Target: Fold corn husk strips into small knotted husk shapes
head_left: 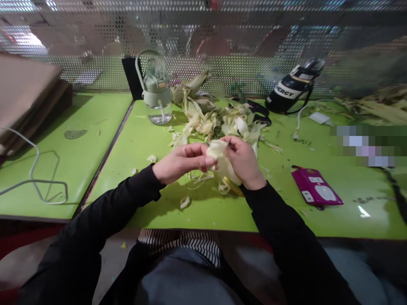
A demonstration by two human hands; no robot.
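Pinched between both my hands, above the green table (152,216), is a pale, thin piece of corn husk (219,154). My left hand (187,160) grips its left side between thumb and fingers. On its upper right, my right hand (243,159) is closed on the same husk, with some fingertips hidden behind it. Just beyond my hands lies a loose heap of cream-coloured dried husks (203,120). A yellow ring-shaped item (233,188) and thin husk strips (202,180) lie below my hands. A small curled scrap (185,202) rests nearer the table's front edge.
A water bottle (158,99) stands behind the heap, left of centre. At the back right leans a black bottle (288,91). A purple pouch (316,188) lies to the right. Stacked brown boards (27,97) and a bent wire (38,181) occupy the left. Perforated mesh (190,46) borders the back.
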